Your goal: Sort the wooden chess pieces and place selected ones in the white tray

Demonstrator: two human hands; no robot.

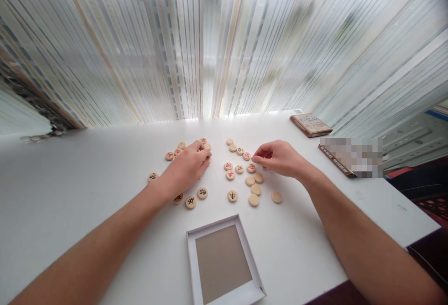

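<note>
Round wooden game discs marked with red or black characters lie scattered on a white table (87, 202). My left hand (189, 165) rests over the left cluster of discs (191, 201), fingers curled and pinching at a disc near its fingertips; what it grips is hidden. My right hand (278, 158) hovers at the right cluster of discs (240, 168), thumb and forefinger pinched beside a red-marked disc (247, 156). Whether it holds a disc is unclear. Several plain-faced discs (254, 199) lie nearer me.
An open shallow white box tray (224, 259) with a brown base sits at the near edge. A brown box (310, 124) and a second flat box (338, 162) lie at the far right. Striped blinds hang behind the table. The table's right edge drops off.
</note>
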